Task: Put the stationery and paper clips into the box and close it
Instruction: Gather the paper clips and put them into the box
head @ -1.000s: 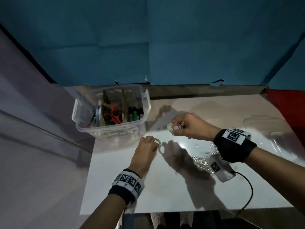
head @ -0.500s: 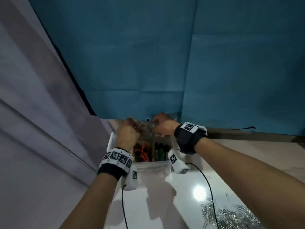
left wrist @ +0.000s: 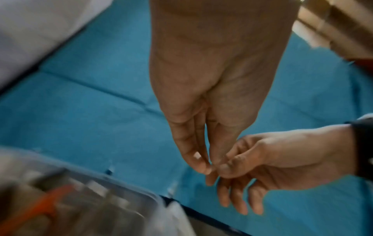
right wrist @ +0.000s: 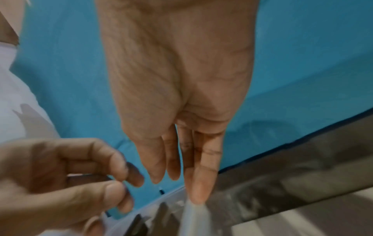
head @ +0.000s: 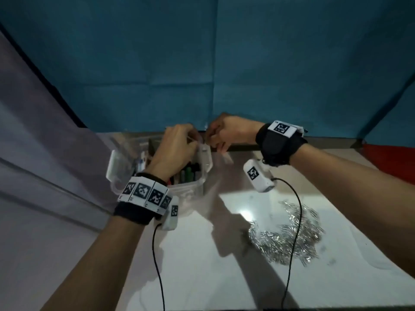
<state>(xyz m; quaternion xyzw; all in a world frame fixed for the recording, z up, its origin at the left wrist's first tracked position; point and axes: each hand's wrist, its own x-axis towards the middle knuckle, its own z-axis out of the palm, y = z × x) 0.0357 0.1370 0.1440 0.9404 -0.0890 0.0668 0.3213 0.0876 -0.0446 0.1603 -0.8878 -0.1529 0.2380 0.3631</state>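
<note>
Box [head: 197, 182], of clear plastic, is standing open at the far left of the white table [head: 202, 277], under both hands. Paper clips [head: 285, 239] are lying in a heap on the near right, showing only in the head view. The wrist views are showing the left hand [left wrist: 212, 95] and right hand [right wrist: 177, 95] with fingers straight, fingertips meeting, holding nothing I can see. Wristbands [head: 146, 194] are carrying black-and-white square codes, no readable words.

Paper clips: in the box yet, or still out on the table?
Out. The paper clips lie heaped on the table, right of the open box.
</note>
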